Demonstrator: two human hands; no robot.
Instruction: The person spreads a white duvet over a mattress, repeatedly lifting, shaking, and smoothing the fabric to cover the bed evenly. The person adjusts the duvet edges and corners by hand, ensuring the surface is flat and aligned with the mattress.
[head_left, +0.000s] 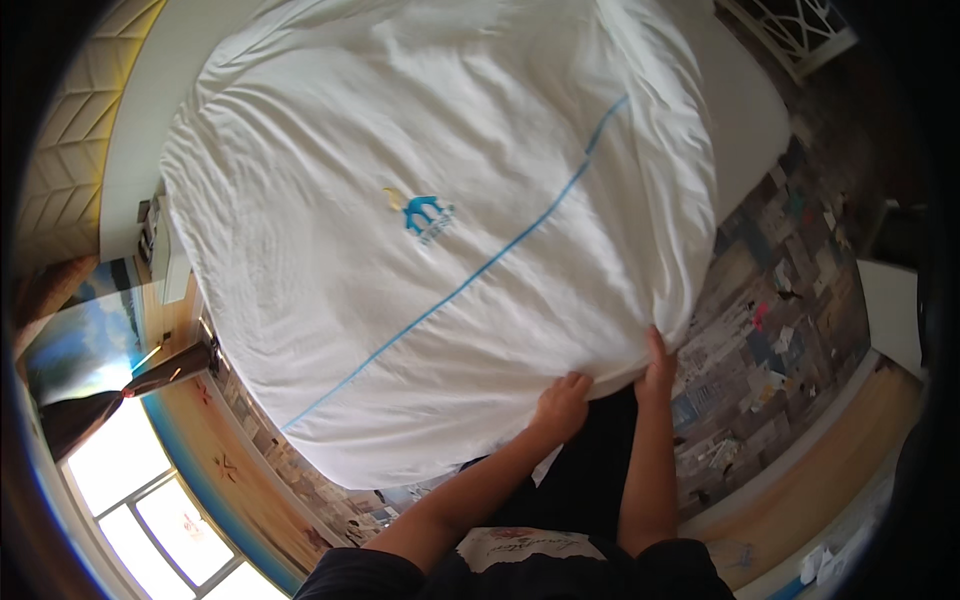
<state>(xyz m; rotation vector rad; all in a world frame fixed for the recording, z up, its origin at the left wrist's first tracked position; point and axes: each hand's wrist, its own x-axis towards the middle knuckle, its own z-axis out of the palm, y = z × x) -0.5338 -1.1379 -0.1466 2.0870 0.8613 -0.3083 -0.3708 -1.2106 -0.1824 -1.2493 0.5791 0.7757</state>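
Note:
A large white duvet cover lies wrinkled over the bed before me, with a blue line across it and a printed emblem near its middle. My left hand grips the cover's near edge, fingers curled over the cloth. To its right, at the near right corner, my right hand pinches the same edge, thumb on top. The fingers beneath the cloth are hidden. Between the two hands the edge sags slightly above my dark trousers.
A padded headboard stands at the left, with a bedside cabinet beside the bed. Windows and a tied dark curtain are at lower left. Patterned flooring runs along the right. A white lattice panel stands at upper right.

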